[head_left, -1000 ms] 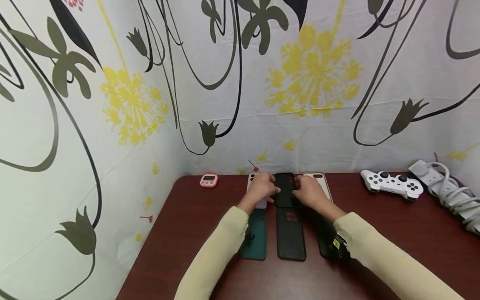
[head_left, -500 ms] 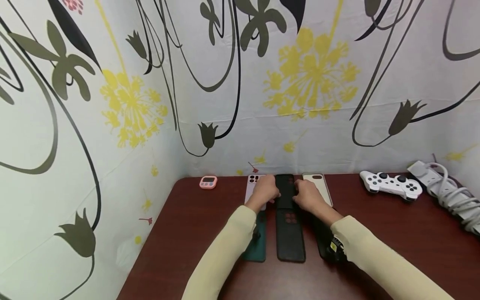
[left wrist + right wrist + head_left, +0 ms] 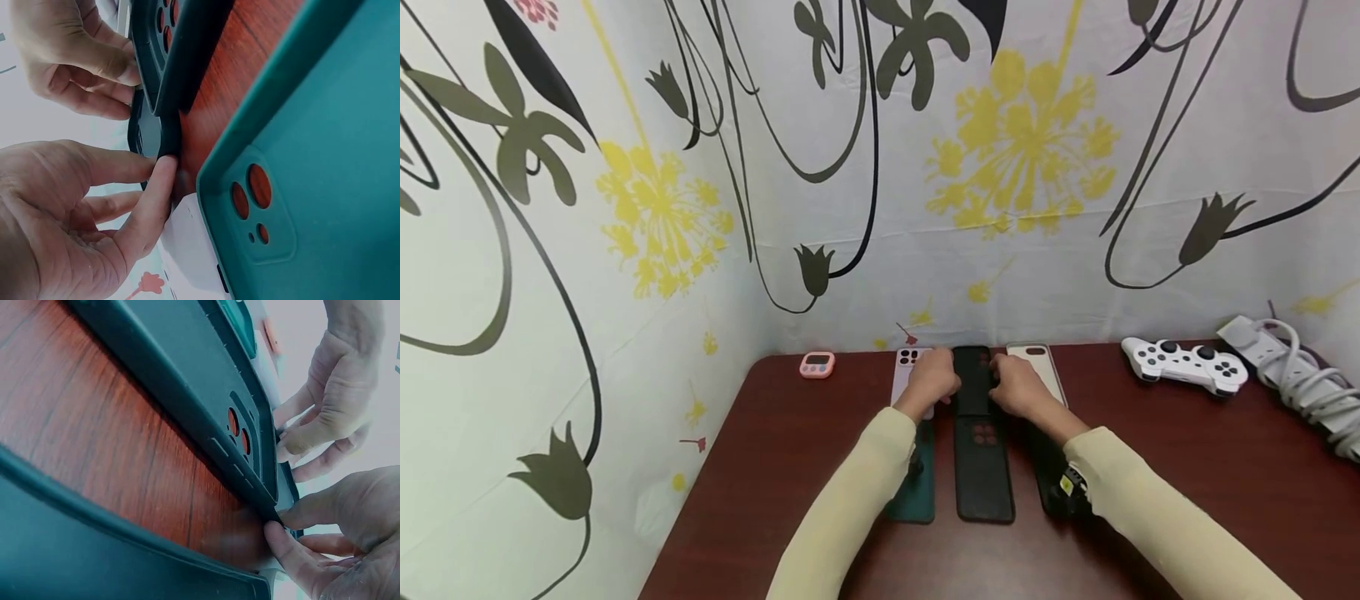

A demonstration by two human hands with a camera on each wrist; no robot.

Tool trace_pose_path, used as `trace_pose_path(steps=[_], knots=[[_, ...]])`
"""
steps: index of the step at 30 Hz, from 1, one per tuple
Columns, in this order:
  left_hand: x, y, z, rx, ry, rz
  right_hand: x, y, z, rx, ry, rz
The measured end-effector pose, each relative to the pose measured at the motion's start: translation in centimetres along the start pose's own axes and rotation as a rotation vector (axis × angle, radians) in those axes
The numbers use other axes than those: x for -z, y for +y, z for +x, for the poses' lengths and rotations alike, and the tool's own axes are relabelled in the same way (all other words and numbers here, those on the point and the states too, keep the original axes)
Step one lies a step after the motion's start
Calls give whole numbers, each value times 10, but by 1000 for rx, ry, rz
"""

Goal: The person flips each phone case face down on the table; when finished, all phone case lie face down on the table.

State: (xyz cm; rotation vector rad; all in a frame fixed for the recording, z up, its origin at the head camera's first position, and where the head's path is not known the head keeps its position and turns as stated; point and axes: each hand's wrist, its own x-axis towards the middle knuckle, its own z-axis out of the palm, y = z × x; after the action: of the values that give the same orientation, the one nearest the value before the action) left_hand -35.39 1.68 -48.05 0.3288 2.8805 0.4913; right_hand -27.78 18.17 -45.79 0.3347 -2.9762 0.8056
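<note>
A black phone case (image 3: 973, 379) lies in the middle of the back row, between both hands. My left hand (image 3: 931, 379) pinches its left edge with thumb and finger, as the left wrist view shows. On the opposite edge my right hand (image 3: 1018, 387) pinches the same case. Directly in front of it lies another black phone case (image 3: 985, 479) with camera holes, their ends meeting. A lilac phone case (image 3: 907, 360) is partly hidden beneath the left hand. Behind the right hand shows a white phone case (image 3: 1045, 364). A teal phone case (image 3: 331, 156) lies under the left forearm.
One more dark phone case (image 3: 1043, 462) sits under the right wrist. A pink timer (image 3: 817, 364) stands at the back left of the brown table (image 3: 760, 467). Toward the right are a white game controller (image 3: 1184, 367) and a power strip (image 3: 1292, 375) wrapped in its cord.
My left hand and forearm have shifted slightly right, and its fingers have closed on the case's left edge, uncovering more of the lilac case. The right hand has stayed almost in place.
</note>
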Motion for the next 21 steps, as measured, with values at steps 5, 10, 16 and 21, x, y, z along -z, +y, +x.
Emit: trace_pose_path(steps=[5, 10, 16, 21], knots=[[23, 15, -29, -8, 15, -8, 4, 0, 1, -33, -37, 28], [18, 17, -27, -18, 22, -25, 8, 0, 3, -63, -90, 46], [36, 19, -43, -4, 0, -168, 8, 1, 4, -50, -98, 37], [42, 13, -48, -10, -24, -347, 5, 1, 5, -37, -112, 34]])
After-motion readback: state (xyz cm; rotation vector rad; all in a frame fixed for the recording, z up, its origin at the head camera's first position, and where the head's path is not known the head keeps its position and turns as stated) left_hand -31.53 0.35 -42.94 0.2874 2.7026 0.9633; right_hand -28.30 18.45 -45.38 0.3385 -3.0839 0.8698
